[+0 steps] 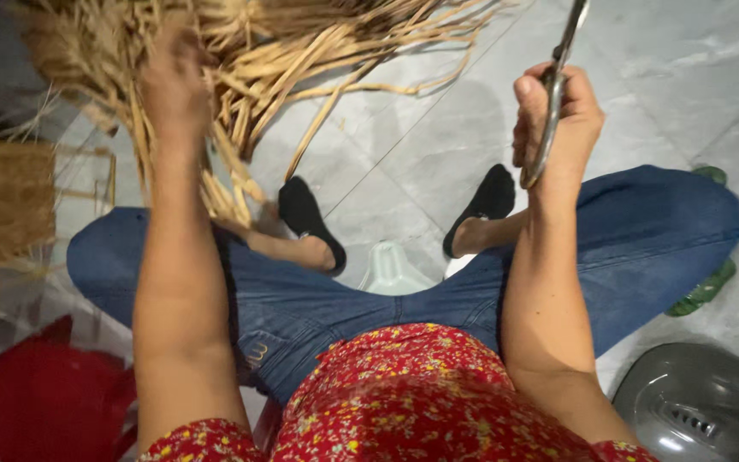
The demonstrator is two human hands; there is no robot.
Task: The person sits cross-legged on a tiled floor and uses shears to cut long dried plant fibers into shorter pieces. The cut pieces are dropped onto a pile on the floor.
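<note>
Two hands work: the left hand point(173, 90) grips a bundle of dry tan straw strips point(284, 51), the right hand point(558, 120) clasps metal scissors point(553, 94); trimming seems underway, needing careful blade alignment.

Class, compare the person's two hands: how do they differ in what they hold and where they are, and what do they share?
The left hand is buried in a bundle of dry straw; the right hand grips metal scissors. The left hand is blurred, the right hand sharp. The left hand sits over the left knee, the right hand over grey floor near the right foot. Both are bare and raised.
</note>
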